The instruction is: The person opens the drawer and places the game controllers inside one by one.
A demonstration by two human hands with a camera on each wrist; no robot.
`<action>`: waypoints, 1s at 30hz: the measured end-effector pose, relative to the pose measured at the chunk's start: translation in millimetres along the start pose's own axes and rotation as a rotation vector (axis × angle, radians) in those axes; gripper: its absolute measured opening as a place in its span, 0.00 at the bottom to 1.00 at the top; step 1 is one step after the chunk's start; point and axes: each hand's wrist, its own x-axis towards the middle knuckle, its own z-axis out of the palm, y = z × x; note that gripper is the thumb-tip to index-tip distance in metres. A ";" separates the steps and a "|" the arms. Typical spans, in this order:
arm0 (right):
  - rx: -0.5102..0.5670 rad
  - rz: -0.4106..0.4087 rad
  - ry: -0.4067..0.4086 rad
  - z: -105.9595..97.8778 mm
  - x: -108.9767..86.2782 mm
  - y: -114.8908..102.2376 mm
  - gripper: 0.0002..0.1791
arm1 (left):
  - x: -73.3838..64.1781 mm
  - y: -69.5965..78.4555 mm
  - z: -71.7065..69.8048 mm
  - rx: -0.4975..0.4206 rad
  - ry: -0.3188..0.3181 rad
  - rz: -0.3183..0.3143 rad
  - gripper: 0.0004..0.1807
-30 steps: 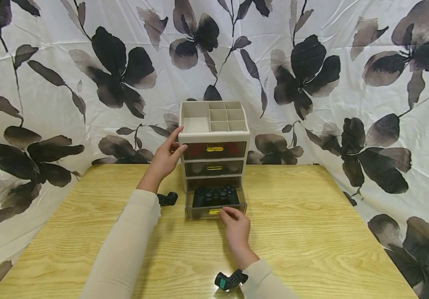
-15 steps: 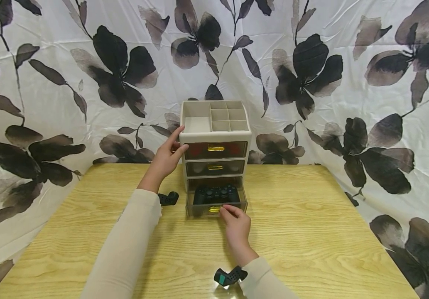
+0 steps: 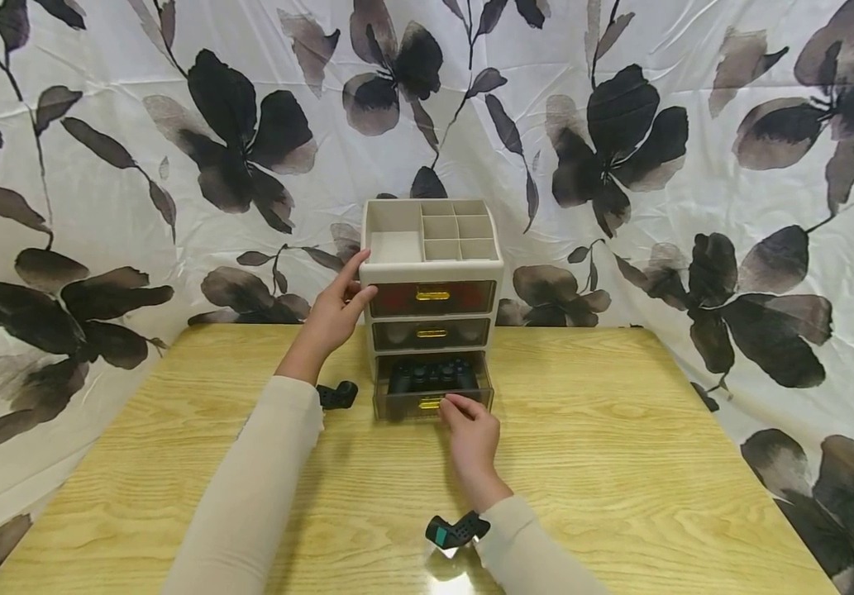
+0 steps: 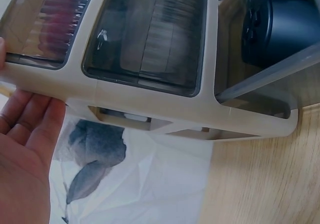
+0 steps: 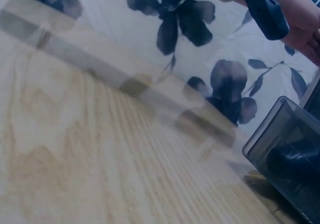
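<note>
A white desktop drawer organizer (image 3: 432, 271) with dark see-through drawers stands on the table. Its bottom drawer (image 3: 397, 408) is partly pulled out, and a black game controller (image 3: 432, 376) lies inside. My left hand (image 3: 331, 318) rests against the organizer's upper left side. The index finger reaches its top edge, while the thumb touches the front; in the left wrist view, the other fingers (image 4: 42, 121) lie along the side wall. At the bottom drawer's gold handle (image 3: 430, 403), my right hand (image 3: 474, 442) pinches with thumb and forefinger. The right wrist view does not show that grip.
The wooden table (image 3: 605, 463) extends on both sides of the organizer. Behind it hangs a white cloth (image 3: 486, 49) with dark flowers. Black wrist devices sit on the left wrist (image 3: 337, 395) and right wrist (image 3: 458, 530). Two upper drawers (image 3: 431, 334) are closed.
The bottom drawer has slid inward a little, carrying the controller deeper under the organizer. My right hand has moved forward with its handle. The left hand keeps its place on the organizer.
</note>
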 end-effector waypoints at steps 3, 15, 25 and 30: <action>-0.013 -0.004 -0.005 1.4 4.0 0.0 0.11 | -0.4 0.5 -0.6 0.001 -0.001 0.004 0.32; -0.065 -0.046 -0.009 9.0 21.1 2.1 0.10 | 2.1 -1.3 -1.9 0.002 0.007 0.033 0.32; -0.091 -0.033 -0.009 14.5 30.6 1.6 0.08 | 1.8 -1.7 -1.8 0.015 -0.005 0.034 0.32; -0.119 -0.053 -0.004 17.1 36.2 1.5 0.08 | 1.4 -2.0 -1.4 0.010 0.003 0.046 0.31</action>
